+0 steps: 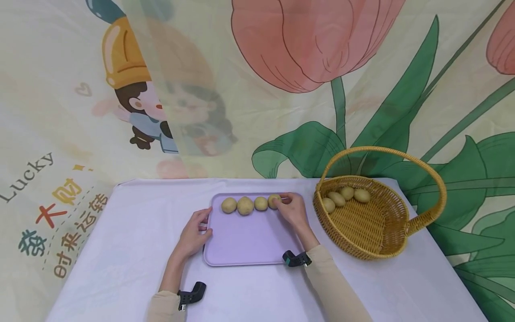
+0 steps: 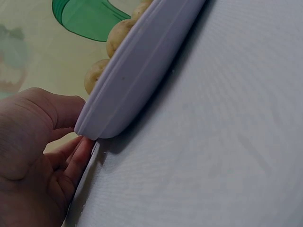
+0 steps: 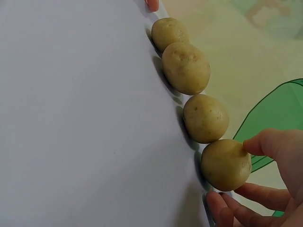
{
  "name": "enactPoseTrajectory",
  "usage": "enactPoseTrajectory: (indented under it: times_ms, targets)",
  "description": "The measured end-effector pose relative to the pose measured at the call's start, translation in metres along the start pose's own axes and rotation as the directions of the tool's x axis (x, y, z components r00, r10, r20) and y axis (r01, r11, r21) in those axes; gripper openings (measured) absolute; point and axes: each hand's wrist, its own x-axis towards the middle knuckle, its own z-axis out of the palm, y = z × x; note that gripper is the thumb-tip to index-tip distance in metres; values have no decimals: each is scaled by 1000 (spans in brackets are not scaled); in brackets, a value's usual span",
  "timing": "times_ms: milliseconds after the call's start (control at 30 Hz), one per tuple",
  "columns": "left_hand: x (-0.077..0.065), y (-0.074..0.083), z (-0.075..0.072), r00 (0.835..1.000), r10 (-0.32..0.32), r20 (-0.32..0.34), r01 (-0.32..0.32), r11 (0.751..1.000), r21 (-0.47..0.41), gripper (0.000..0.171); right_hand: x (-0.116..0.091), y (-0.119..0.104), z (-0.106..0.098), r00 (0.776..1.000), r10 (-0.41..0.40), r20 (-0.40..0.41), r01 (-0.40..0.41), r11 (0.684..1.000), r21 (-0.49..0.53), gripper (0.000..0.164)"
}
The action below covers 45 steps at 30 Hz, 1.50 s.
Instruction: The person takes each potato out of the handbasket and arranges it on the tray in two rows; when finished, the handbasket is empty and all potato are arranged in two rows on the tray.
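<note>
Several round, tan potatoes (image 1: 245,205) lie in a row along the far edge of a lilac tray (image 1: 249,243). My right hand (image 1: 293,210) holds the potato at the right end of this row (image 3: 226,165), thumb on one side and fingers on the other. That potato touches its neighbour (image 3: 206,118) in the right wrist view. At the tray's left side, my left hand (image 1: 195,235) touches the rim with thumb and fingertips, its fingers loosely bent. The left wrist view shows this hand (image 2: 42,137) against the tray's outer wall (image 2: 128,90).
To the right of the tray stands a woven basket (image 1: 396,210) with a tall arched handle (image 1: 440,183). Several more potatoes (image 1: 347,193) lie at its far left side. A white cloth (image 1: 132,223) covers the table, and a printed curtain (image 1: 201,67) hangs behind it.
</note>
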Motion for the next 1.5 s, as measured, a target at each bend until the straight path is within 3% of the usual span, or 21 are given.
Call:
enactPoseTrajectory:
  times_ms: [200,400,733,933,1167,1500]
  targets:
    - [2,0,2,999,-30,17,30,1000,-5,64,-4,-2,-8,1000,22,1,-22,996,-85,40]
    - [1,1,0,999,-43,27,43,999,3,64,-10,-14,-28,999,-32,44,39,985,-166,41]
    - [-1,2,-1,1000,-16,8,16,1000,2,63,-16,-30,-87,985,-163,57,169,979,-113,31]
    - [0,2,-2,999,-44,27,44,999,-3,64,-14,-17,-116,987,-160,11,160,983,-87,28]
    - [0,1,-2,998,-53,37,53,999,1,64,-11,2,-134,990,-137,-15,135,985,-111,30]
    - [0,2,-1,998,-52,34,52,999,-4,65,-11,20,-143,994,-64,85,72,993,-96,42]
